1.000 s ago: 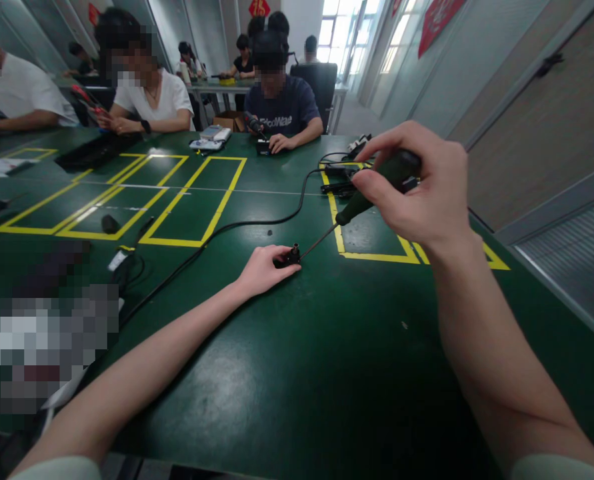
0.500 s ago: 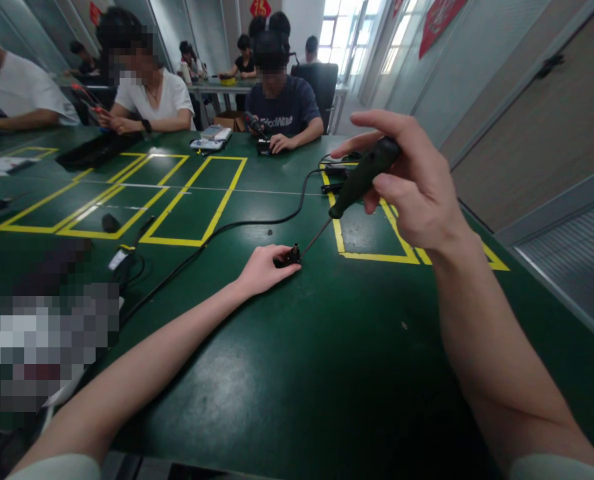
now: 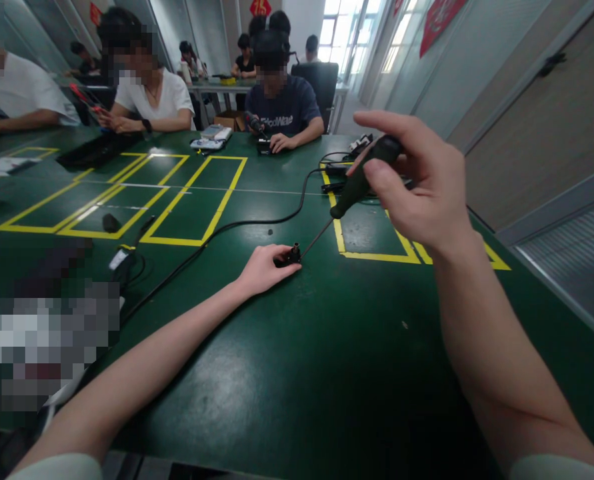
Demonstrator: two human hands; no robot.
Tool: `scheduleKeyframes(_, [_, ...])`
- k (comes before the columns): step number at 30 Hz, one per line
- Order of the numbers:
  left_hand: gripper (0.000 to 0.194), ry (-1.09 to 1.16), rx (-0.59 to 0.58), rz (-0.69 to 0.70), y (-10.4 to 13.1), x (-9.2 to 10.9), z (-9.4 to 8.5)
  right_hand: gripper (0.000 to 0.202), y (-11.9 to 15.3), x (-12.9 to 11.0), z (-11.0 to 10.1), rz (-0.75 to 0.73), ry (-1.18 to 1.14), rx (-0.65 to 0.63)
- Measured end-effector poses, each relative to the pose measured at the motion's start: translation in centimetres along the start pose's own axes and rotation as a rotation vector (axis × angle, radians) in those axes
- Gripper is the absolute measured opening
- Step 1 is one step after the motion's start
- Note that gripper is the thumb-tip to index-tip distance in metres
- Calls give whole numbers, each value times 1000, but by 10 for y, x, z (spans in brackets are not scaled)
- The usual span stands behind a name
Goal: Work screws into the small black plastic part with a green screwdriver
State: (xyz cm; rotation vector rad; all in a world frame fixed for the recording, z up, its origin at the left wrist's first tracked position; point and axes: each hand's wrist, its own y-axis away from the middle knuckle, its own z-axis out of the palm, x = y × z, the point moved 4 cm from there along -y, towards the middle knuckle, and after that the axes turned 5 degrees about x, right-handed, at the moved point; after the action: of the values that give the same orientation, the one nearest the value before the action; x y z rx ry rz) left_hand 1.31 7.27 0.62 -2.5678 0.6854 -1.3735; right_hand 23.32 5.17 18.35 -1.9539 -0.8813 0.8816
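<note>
Your right hand (image 3: pixel 417 177), above and right of the small black part (image 3: pixel 295 255), is half-curled round the screwdriver (image 3: pixel 355 187), whose long axis slants down leftward to that part; whether the tip is seated is too small to tell. Your left hand (image 3: pixel 263 269), nearer the part, pinches it narrowly from its left. Beyond the part runs a black cable (image 3: pixel 254 222).

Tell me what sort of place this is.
Likely a shared workroom: a large, glossy green table marked with yellow tape rectangles, a dark-green-handled metal screwdriver, and a navy-shirted person seated opposite.
</note>
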Motion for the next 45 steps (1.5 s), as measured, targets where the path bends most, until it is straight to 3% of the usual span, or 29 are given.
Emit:
scheduleKeyframes(3, [29, 4, 0, 1, 0, 0, 0, 36, 0, 0, -1, 15, 117, 79])
scheduleKeyframes(7, [28, 1, 6, 3, 1, -1, 0, 53, 0, 4, 2, 6, -50, -1])
scheduleKeyframes(9, [28, -1, 9, 2, 1, -2, 1, 47, 0, 5, 2, 5, -79, -8])
scheduleKeyframes(13, [30, 7, 12, 8, 0, -3, 2, 28, 0, 1, -2, 10, 98, 87])
scheduleKeyframes(17, [30, 8, 16, 3, 0, -1, 1, 45, -1, -3, 2, -7, -46, 8])
scheduleKeyframes(20, [29, 10, 25, -2, 0, 2, 2, 42, -1, -6, 4, 11, -136, -50])
scheduleKeyframes(23, [28, 14, 37, -9, 0, 4, 2, 33, 1, -8, 7, 45, -77, -19])
scheduleKeyframes(28, [25, -4, 38, -7, 1, 6, 2, 48, 4, -6, 18, 104, -176, -18])
scheduleKeyframes(35, [26, -11, 25, -12, 1, 4, 0, 24, 0, -6, -4, 37, -165, 403])
scheduleKeyframes(39, [31, -22, -3, -16, 1, 2, -2, 27, 0, -2, -9, 77, -123, 419])
scheduleKeyframes(45, [48, 56, -27, -40, 0, -1, -3, 21, 1, 2, -5, 26, -185, 366])
